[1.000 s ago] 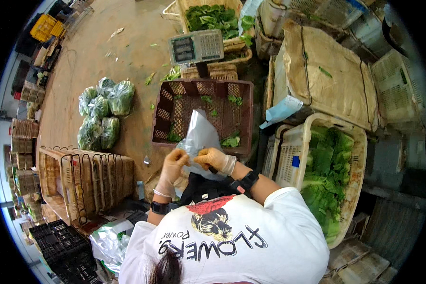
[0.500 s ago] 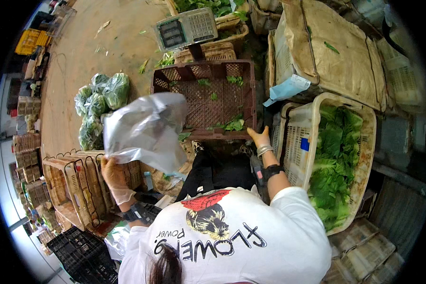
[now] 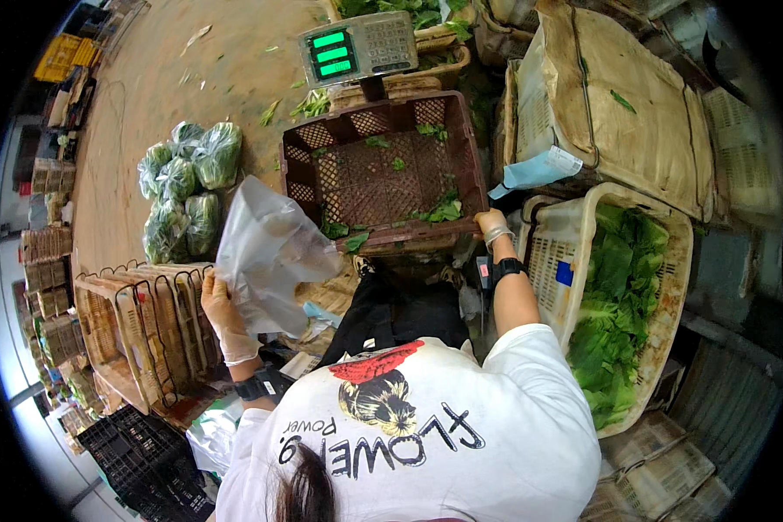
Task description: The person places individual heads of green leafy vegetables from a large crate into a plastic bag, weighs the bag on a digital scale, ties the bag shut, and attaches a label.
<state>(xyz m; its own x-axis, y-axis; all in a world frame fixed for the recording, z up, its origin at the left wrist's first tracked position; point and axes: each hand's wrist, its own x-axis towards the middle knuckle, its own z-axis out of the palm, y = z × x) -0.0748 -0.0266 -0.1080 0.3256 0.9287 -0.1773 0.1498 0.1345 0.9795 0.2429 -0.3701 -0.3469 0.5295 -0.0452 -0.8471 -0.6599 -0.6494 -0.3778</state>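
And here the hands are well apart: the left hand (image 3: 224,306) pinches the edge of a plastic bag (image 3: 268,244) beside the crate's near left corner, and it looks light, limp, probably slippery, best held by that edge. The right hand (image 3: 492,223) grips the near right corner of the brown crate (image 3: 357,180), stiff-looking, with a white basket (image 3: 548,254) crowding that side while the floor (image 3: 235,78) stretches wide at upper left.

Soft light, strong edge distortion
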